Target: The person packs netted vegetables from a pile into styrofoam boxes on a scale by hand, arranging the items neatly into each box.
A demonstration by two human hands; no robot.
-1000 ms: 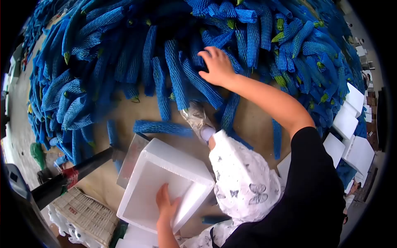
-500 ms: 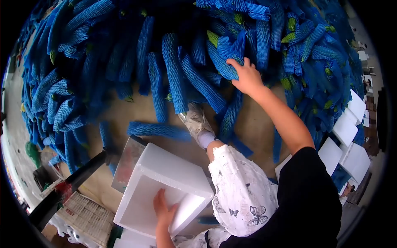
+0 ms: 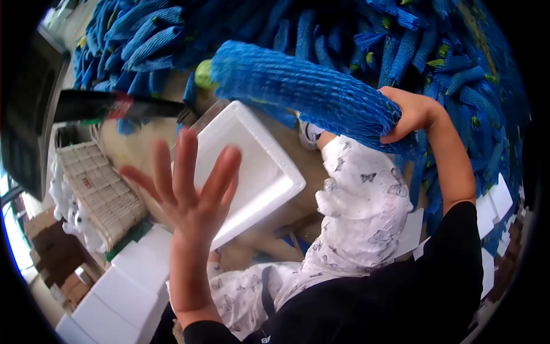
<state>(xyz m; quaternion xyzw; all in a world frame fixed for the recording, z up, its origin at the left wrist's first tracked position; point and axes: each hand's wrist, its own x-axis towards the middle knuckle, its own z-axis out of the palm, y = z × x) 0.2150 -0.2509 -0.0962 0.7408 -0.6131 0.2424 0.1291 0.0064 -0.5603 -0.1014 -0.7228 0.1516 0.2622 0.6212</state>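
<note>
Our right hand [image 3: 413,114] gripped one end of a blue-netted vegetable [image 3: 303,94], fingers and thumb closed around the netting. Its long axis slanted across the view, above the white foam box [image 3: 295,184], from our hand up to the left, where the green tip [image 3: 204,74] pointed. Our left hand [image 3: 192,200] hovered in front of the box, fingers spread wide. The red mark on the wicker basket [image 3: 106,192] was too small to read. Around us, a tan floor [image 3: 306,178] held heaped netted vegetables [image 3: 478,114] and white boxes [image 3: 129,281].
</note>
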